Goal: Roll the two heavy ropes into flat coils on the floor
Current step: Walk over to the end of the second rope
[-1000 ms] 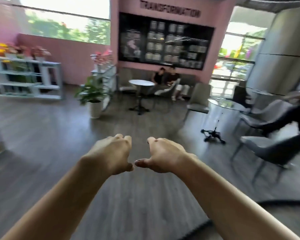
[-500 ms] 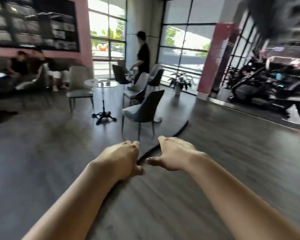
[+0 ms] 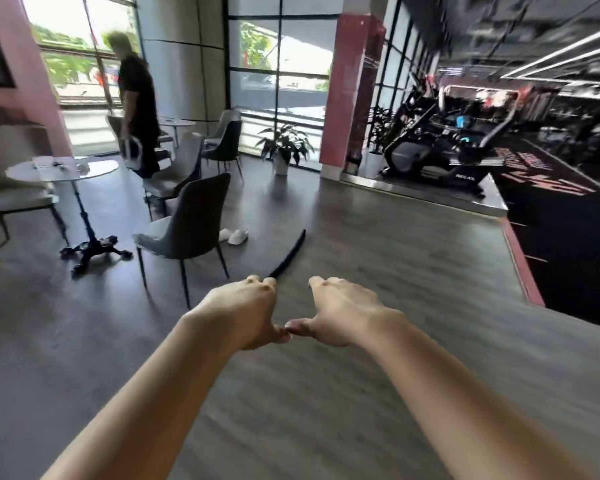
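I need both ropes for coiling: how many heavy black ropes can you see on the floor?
1. One heavy black rope lies on the grey wood floor, curving beyond the left hand. The second may be outside the view.

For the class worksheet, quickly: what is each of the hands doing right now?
Left hand: fingers curled under, empty or gripping the rope behind it cannot be told.
Right hand: fingers curled down, nothing visibly held.

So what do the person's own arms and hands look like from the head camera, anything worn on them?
Both forearms are bare all the way to the bottom edge of the picture: no sleeves show. The left hand and right hand wear no gloves, and no watch, bracelet or ring can be seen. The image is slightly blurred, so fine marks cannot be told.
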Demonstrator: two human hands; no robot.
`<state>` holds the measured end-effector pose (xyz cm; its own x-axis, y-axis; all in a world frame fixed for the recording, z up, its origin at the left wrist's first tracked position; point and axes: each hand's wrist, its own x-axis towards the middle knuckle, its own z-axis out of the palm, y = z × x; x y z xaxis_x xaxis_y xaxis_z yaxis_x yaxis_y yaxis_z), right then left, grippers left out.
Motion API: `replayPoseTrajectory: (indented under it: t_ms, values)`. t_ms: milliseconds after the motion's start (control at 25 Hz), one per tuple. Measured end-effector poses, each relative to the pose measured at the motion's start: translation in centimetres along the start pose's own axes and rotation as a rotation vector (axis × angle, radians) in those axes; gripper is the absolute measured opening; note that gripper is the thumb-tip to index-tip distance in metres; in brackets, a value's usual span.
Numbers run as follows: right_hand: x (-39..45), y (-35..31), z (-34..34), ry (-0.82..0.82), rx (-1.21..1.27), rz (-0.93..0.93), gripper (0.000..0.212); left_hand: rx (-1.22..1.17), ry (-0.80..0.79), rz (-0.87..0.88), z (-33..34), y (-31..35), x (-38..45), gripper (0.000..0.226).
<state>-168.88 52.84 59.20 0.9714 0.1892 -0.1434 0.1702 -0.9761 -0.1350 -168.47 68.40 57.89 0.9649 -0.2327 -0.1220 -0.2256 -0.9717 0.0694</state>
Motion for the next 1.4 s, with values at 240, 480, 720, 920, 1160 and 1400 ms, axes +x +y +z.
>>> replayPoseTrajectory:
  t_ms: [240,480,720,920,1160,1400]
  values:
    - [14.0,15.6,-5.4,0.084,0.050,0.161,0.076,-0.039,-0.020,0.142,-2.1,7.8,22.6,0.062]
    - [31.2,32.7,-7.6,0.090,0.065,0.199,0.075,-0.022,-0.018,0.184,-1.5,15.3,45.4,0.071]
    - [50.2,43.9,-13.6,0.068,0.065,0.093,0.070,-0.058,-0.006,0.087,-4.5,17.3,65.5,0.071]
    - [68.5,50.6,-14.2,0.032,0.060,0.017,0.069,-0.059,-0.119,-0.016,-2.6,15.1,84.0,0.067]
    - [91.3,56.9,-18.6,0.016,0.043,-0.014,0.070,-0.085,-0.139,-0.086,-5.5,12.3,107.8,0.074]
    - [113.8,64.5,-23.1,0.023,0.029,-0.091,0.070,-0.126,-0.052,-0.082,-8.4,11.4,130.1,0.073]
